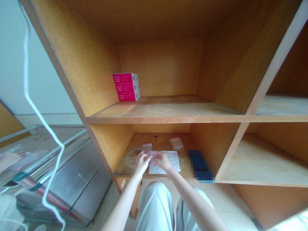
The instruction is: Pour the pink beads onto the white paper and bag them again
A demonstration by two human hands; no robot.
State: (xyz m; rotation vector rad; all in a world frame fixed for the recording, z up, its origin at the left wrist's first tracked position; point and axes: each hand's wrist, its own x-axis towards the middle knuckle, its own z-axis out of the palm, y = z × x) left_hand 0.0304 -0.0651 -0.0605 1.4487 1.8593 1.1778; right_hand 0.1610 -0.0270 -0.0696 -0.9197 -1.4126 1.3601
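A: Where are the hands working?

B: Down on the lower shelf of a wooden cubby unit (101, 144); the left hand (142, 162) and right hand (163, 161) meet just above a white paper sheet (166, 166).

A: How do they stand?

B: Narrow, both of them; the fingertips pinch a clear plastic sachet (146, 148) between them, thin and crinkled; the blur hides exactly how each grip sits.

A: What else lies near them?

B: A second clear sachet (176, 143) rests flat toward the back, touching neither hand; a pixelated dark blue object (201, 166) sits to the right, near the shelf's front edge.

A: Does anything look finished?

B: Three magenta cardboard boxes (126, 86) stand neatly stacked in a corner of the shelf above, their smooth printed faces squared up; the soft sachets lie loose below, so that much looks unsettled.
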